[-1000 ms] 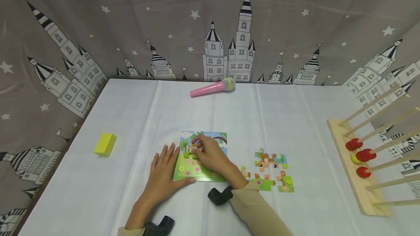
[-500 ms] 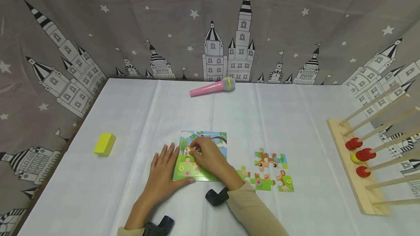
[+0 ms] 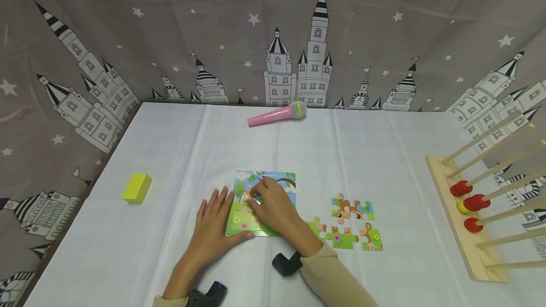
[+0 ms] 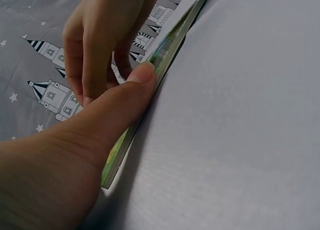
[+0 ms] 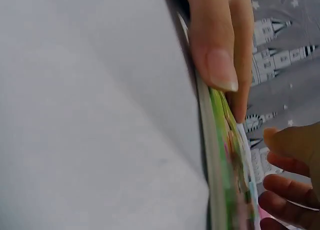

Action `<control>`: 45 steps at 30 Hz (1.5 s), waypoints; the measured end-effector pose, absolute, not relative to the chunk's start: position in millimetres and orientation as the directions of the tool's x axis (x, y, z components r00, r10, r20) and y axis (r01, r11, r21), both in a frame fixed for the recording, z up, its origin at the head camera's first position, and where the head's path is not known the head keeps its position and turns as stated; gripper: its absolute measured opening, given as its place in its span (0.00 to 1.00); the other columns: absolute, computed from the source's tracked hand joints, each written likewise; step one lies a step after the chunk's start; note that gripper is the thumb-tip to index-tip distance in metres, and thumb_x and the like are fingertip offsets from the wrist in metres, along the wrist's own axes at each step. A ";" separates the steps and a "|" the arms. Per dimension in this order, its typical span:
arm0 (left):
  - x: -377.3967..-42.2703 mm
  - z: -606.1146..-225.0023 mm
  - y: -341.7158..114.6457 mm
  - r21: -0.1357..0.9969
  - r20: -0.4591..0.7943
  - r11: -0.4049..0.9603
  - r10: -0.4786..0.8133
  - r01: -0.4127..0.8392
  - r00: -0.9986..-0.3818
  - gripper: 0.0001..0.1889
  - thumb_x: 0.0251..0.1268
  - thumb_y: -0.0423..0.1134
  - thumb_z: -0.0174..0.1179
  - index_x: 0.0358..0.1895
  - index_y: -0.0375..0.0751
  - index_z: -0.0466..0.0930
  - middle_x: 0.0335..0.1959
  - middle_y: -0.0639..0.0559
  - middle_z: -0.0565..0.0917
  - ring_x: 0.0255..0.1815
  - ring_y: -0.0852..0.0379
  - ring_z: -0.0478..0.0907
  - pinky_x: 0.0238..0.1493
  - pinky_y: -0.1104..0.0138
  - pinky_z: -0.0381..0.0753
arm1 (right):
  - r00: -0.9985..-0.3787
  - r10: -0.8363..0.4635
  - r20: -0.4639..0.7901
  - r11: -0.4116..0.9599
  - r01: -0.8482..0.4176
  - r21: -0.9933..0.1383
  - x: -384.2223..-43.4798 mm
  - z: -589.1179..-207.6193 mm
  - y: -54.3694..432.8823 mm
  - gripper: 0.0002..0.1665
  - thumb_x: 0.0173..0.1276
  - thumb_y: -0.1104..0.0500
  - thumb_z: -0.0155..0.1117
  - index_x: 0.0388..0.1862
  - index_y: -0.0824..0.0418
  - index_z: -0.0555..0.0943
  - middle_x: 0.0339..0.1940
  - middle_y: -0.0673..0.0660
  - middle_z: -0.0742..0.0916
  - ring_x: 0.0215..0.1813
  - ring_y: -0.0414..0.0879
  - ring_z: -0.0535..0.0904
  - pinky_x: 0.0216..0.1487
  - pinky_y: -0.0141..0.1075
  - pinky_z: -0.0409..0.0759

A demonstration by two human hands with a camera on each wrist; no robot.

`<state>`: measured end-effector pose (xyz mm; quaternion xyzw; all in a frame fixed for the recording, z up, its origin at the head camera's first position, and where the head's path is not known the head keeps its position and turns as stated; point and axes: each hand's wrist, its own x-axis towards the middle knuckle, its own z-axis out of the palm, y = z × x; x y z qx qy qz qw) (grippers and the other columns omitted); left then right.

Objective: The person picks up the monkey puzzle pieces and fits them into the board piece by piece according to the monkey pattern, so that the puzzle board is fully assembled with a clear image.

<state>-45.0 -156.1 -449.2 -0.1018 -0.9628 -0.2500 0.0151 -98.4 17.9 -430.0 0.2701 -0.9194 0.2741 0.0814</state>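
Observation:
A jigsaw puzzle board (image 3: 273, 231) with a meadow-and-sky picture lies on the white table, some pieces fitted at its left. My left hand (image 3: 209, 231) rests along the board's left and near edges, fingers spread straight; in the left wrist view its thumb (image 4: 142, 74) touches the near edge. Over the board's middle, my right hand (image 3: 275, 207) has bent fingers, with the tips at a fitted puzzle piece (image 3: 247, 195). The right wrist view shows this hand's thumb and fingertips apart, with nothing visible between them. The hand hides part of the board.
Loose puzzle pieces (image 3: 343, 240) with a monkey picture lie to the board's right. A pink toy microphone (image 3: 273, 116) is at the back edge and a yellow block (image 3: 137, 188) at left. A wooden peg stand (image 3: 452, 207) with red rings stands at right.
My right hand's fingers have shifted slightly at the puzzle piece, and thumb and forefinger now stand farther apart than half a second ago. The left hand stays where it was.

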 end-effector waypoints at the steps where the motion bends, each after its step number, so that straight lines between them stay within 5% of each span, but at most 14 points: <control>1: -45.0 -448.8 -155.9 0.477 0.080 0.855 0.188 0.203 -0.979 0.53 0.40 0.67 0.62 0.69 0.38 0.54 0.72 0.42 0.53 0.73 0.42 0.43 0.69 0.46 0.41 | -0.829 -0.463 0.313 0.703 -0.559 -0.440 -95.9 -429.2 19.0 0.11 0.60 0.51 0.63 0.35 0.57 0.81 0.36 0.50 0.80 0.42 0.42 0.76 0.49 0.35 0.75; 6: -44.6 -448.5 -155.6 0.467 0.091 0.860 0.186 0.207 -0.978 0.54 0.39 0.66 0.63 0.68 0.38 0.55 0.72 0.42 0.54 0.73 0.41 0.44 0.69 0.46 0.42 | -0.784 -0.542 0.303 0.700 -0.620 -0.353 -78.6 -423.4 20.8 0.13 0.61 0.49 0.61 0.38 0.56 0.82 0.42 0.50 0.82 0.46 0.44 0.76 0.50 0.38 0.74; 16: -44.0 -449.8 -156.1 0.453 0.127 0.859 0.204 0.240 -0.971 0.54 0.35 0.61 0.67 0.68 0.35 0.56 0.71 0.38 0.55 0.72 0.39 0.46 0.68 0.44 0.42 | -0.725 -0.684 0.080 0.691 -0.679 -0.246 -51.8 -422.7 23.2 0.35 0.69 0.35 0.34 0.61 0.55 0.71 0.68 0.53 0.69 0.69 0.50 0.62 0.67 0.48 0.62; 33: -43.7 -449.7 -156.9 0.452 0.126 0.858 0.208 0.243 -0.970 0.55 0.33 0.58 0.69 0.68 0.35 0.55 0.71 0.38 0.55 0.72 0.38 0.46 0.68 0.44 0.42 | -0.730 -0.683 0.031 0.687 -0.656 -0.312 -54.7 -423.5 24.1 0.35 0.69 0.34 0.33 0.63 0.54 0.67 0.70 0.53 0.66 0.71 0.50 0.59 0.68 0.52 0.59; 45: -43.8 -449.5 -156.5 0.433 0.122 0.868 0.210 0.243 -0.970 0.49 0.44 0.58 0.65 0.68 0.36 0.56 0.71 0.40 0.54 0.72 0.40 0.45 0.68 0.45 0.42 | -0.725 -0.686 0.067 0.660 -0.658 -0.364 -61.2 -420.6 29.8 0.31 0.70 0.37 0.35 0.60 0.53 0.72 0.66 0.54 0.71 0.69 0.47 0.63 0.66 0.50 0.63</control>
